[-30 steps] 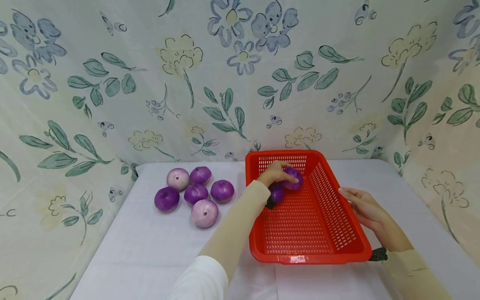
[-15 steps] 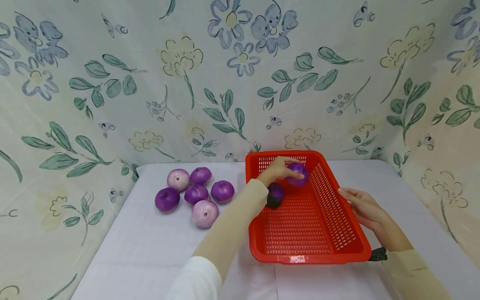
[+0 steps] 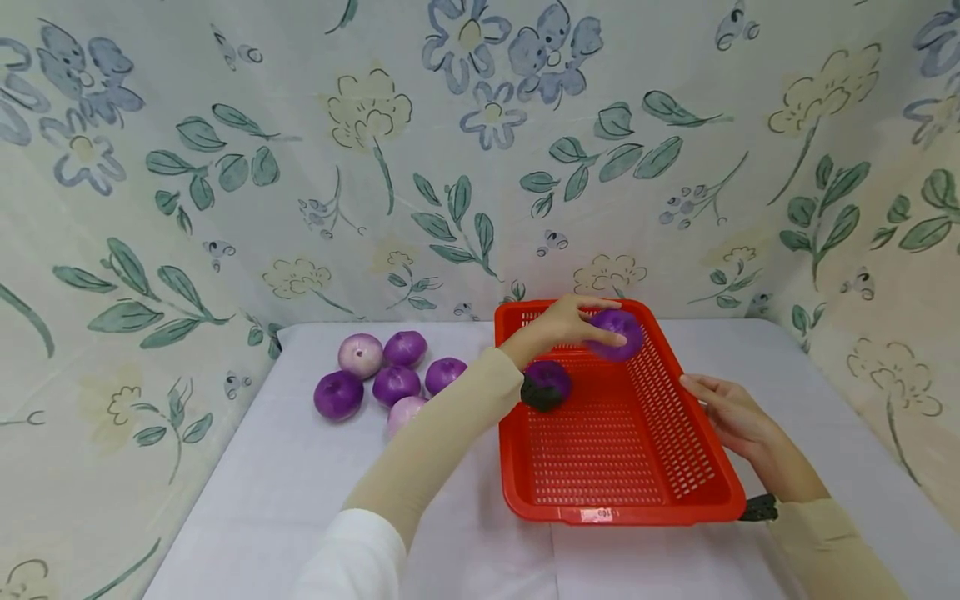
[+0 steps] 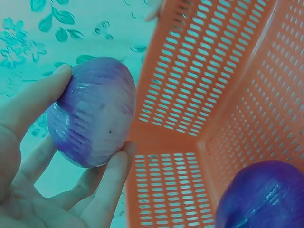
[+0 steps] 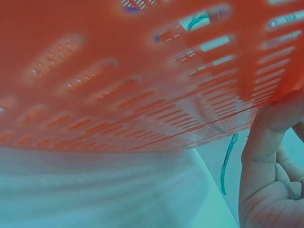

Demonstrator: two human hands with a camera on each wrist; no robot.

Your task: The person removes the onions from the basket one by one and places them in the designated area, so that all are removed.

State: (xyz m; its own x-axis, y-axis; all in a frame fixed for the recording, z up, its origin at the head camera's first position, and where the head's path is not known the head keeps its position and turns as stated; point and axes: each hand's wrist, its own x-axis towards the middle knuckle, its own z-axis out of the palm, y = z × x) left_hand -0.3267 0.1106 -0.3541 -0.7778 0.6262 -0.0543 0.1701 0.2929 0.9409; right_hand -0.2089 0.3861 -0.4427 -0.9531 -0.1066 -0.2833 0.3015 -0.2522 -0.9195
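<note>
My left hand [image 3: 558, 323] grips a purple onion [image 3: 628, 327] over the far part of a red plastic basket [image 3: 588, 512]. In the left wrist view, the thumb and fingers curl round this glossy held onion [image 4: 95, 114], which has a paler side. Another purple onion [image 3: 557, 375] lies in the basket near its left wall, partly hidden by a dark object below my left wrist. My right hand [image 3: 738, 417] holds the basket's right rim, thumb on top. In the right wrist view its bent fingers [image 5: 266, 142] are at the perforated wall.
Left of the basket, several purple onions [image 3: 338, 395] and a pale one [image 3: 361, 357] sit grouped on the white tablecloth [image 3: 255, 500]. My left sleeve [image 3: 427, 433] partly covers the nearest pale onion [image 3: 403, 412]. Floral cloth [image 3: 450, 125] hangs behind and at both sides.
My left hand has lifted the onion from the basket's far left interior up and to the right. The onion beneath is now more exposed. The right hand stays at the rim.
</note>
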